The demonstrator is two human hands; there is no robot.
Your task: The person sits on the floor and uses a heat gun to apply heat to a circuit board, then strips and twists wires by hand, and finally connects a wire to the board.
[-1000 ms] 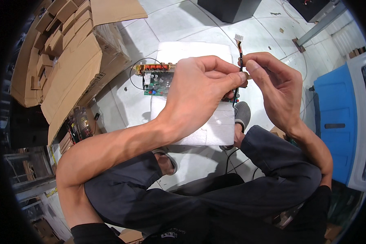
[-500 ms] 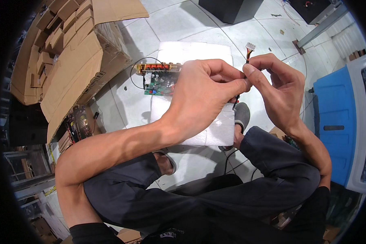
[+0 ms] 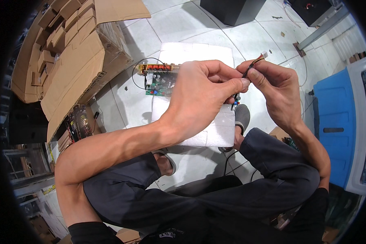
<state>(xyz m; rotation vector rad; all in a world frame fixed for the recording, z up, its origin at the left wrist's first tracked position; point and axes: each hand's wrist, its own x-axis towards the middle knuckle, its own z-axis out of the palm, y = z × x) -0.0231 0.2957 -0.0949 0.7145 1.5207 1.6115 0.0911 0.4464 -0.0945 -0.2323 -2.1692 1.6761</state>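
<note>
Between my two hands runs a thin wire cable (image 3: 246,73), dark along its length, with coloured wires and a white plug (image 3: 265,54) at its upper end. My left hand (image 3: 203,95) pinches the cable between thumb and forefinger. Just beside it, my right hand (image 3: 278,85) grips the same cable nearer the plug, thumb against fingers. Behind my left hand lies a green circuit board (image 3: 158,85) with an orange and gold part along its far edge; my hand hides much of it. Under the board is a white foam block (image 3: 197,49).
An open cardboard box (image 3: 79,73) holding small cartons stands at the left. On the right is a blue and white plastic container (image 3: 333,126). A black cabinet (image 3: 232,10) stands on the tiled floor at the far side. More electronics (image 3: 81,122) lie by the box.
The plug end has tipped over to the right, and more of the twisted dark cable shows between my fingers. My right hand has turned slightly; my left stays nearly in place.
</note>
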